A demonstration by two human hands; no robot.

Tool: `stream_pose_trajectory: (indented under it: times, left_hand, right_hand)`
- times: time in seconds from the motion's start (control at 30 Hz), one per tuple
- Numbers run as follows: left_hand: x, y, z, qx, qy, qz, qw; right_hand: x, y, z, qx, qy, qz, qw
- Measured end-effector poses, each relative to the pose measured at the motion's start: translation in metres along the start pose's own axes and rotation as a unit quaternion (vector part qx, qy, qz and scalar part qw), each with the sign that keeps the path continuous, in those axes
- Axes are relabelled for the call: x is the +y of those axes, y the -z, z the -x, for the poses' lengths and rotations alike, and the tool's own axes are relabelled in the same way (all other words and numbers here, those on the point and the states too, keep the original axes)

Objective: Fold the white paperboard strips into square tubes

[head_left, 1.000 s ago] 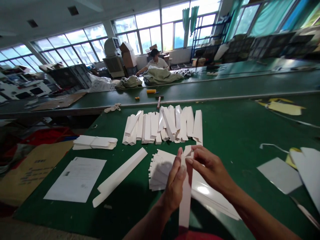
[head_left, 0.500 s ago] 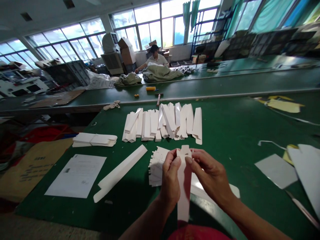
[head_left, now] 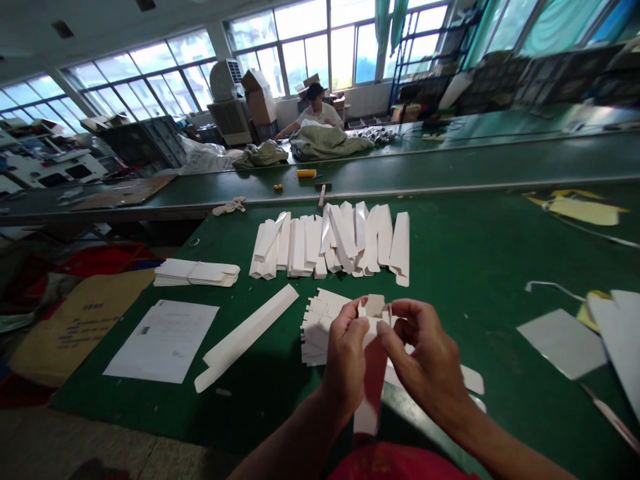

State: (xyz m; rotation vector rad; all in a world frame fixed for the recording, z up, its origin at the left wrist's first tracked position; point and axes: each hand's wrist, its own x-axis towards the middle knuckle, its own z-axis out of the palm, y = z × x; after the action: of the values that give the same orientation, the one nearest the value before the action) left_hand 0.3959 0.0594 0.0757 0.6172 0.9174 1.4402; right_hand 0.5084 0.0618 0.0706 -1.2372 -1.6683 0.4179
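Note:
A long, narrow white carton stands tilted toward me, its flapped end pointing away. My left hand grips it near that end, thumb on the top face. From the other side, my right hand pinches the same end, thumb and fingers at the flaps. Partly hidden behind my hands lies a stack of flat white carton blanks. A single long white carton rests to the left, one end flap out. Farther off, several folded white cartons lie in a row.
A bundle of flat cartons and a printed sheet lie left. Grey card and a knife-like tool lie right. Beyond are a hammer, a yellow roll and a person at another bench.
The flaps at the carton's far end stand more open between my fingers, and my right fingers have shifted on them. The whole view has swung slightly left.

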Motion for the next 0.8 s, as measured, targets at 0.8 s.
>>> stream_pose_trajectory:
  times: [0.8]
  left_hand:
    - [0.015, 0.007, -0.013, 0.003, 0.025, -0.159, 0.987]
  right_hand:
    - [0.002, -0.016, 0.004, 0.023, 0.142, -0.067, 0.987]
